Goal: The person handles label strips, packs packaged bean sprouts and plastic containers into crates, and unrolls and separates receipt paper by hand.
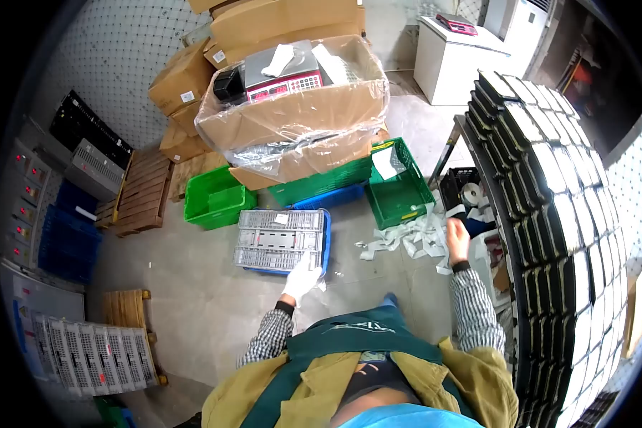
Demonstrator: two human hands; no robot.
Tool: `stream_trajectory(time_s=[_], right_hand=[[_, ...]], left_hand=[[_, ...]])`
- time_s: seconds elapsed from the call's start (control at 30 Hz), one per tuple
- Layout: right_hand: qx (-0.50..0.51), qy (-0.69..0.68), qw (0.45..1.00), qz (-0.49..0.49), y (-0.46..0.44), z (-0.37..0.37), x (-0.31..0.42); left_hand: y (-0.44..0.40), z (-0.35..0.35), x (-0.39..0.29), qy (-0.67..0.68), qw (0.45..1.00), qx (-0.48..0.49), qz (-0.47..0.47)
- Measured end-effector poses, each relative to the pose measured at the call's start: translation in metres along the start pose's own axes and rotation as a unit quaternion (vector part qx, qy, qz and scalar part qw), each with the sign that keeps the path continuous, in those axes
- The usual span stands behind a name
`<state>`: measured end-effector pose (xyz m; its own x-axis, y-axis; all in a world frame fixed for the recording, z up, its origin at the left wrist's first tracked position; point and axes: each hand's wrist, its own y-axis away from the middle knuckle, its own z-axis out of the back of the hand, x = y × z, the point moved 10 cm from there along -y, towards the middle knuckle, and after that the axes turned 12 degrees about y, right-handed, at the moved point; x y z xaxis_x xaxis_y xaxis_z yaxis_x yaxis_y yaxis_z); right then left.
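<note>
My left hand (303, 280), in a white glove, reaches to the near right corner of a grey slatted plastic crate (278, 239). Its fingers look stretched out over the crate's edge; whether they press on it I cannot tell. A small white slip (282, 219) lies on top of the crate, which rests on a blue crate (326, 242) on the floor. On the right, my bare right hand (458, 241) is closed, with a white label (455, 210) at its fingertips. Beneath and left of it, crumpled white backing strips (414, 235) spread over the floor.
A tall stack of black-edged trays (549, 214) stands on a rack close to my right arm. Ahead are a green crate (396, 189), a bright green crate (217, 196) and a plastic-lined carton (292, 118) bearing a scale (282, 68). Grey crates (103, 357) sit left.
</note>
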<state>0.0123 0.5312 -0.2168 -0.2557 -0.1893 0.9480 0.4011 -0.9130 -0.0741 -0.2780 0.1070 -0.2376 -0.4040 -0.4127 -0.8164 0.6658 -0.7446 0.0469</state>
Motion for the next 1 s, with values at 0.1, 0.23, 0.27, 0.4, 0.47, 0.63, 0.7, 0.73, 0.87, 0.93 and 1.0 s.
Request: stream_trajectory(time_s=[0.1, 0.23, 0.27, 0.4, 0.47, 0.63, 0.7, 0.73, 0.87, 0.93, 1.0], right_hand=[[0.095, -0.023, 0.989, 0.115, -0.096, -0.111, 0.123], [0.085, 0.066, 0.967, 0.233, -0.203, -0.213, 0.252], [0.069, 0.052, 0.959, 0.271, -0.231, -0.237, 0.273], [0.083, 0.100, 0.945, 0.300, -0.350, -0.342, 0.307], [0.064, 0.201, 0.924, 0.318, -0.397, -0.388, 0.313], [0.169, 0.312, 0.904, 0.238, -0.460, -0.465, 0.271], [0.287, 0.308, 0.882, 0.212, -0.470, -0.491, 0.247], [0.268, 0.304, 0.882, 0.241, -0.466, -0.486, 0.251], [0.115, 0.220, 0.893, 0.376, -0.426, -0.420, 0.301], [0.152, 0.146, 0.915, 0.342, -0.409, -0.385, 0.315], [0.159, 0.144, 0.919, 0.330, -0.400, -0.350, 0.311]], left_hand=[[-0.001, 0.048, -0.018, 0.059, 0.988, -0.075, 0.119], [-0.008, 0.077, 0.014, 0.100, 0.952, -0.174, 0.229], [-0.009, 0.083, 0.026, 0.119, 0.938, -0.211, 0.247], [-0.051, 0.108, 0.009, 0.129, 0.896, -0.322, 0.277], [-0.096, 0.132, -0.033, 0.120, 0.897, -0.375, 0.199], [-0.258, 0.216, -0.162, 0.105, 0.919, -0.380, 0.030], [-0.333, 0.242, -0.213, 0.066, 0.927, -0.362, -0.075], [-0.373, 0.253, -0.209, 0.047, 0.932, -0.345, -0.105], [-0.512, 0.284, -0.217, -0.210, 0.899, -0.346, -0.167], [-0.571, 0.299, -0.191, -0.310, 0.893, -0.323, -0.037], [-0.605, 0.308, -0.159, -0.338, 0.900, -0.264, 0.082]])
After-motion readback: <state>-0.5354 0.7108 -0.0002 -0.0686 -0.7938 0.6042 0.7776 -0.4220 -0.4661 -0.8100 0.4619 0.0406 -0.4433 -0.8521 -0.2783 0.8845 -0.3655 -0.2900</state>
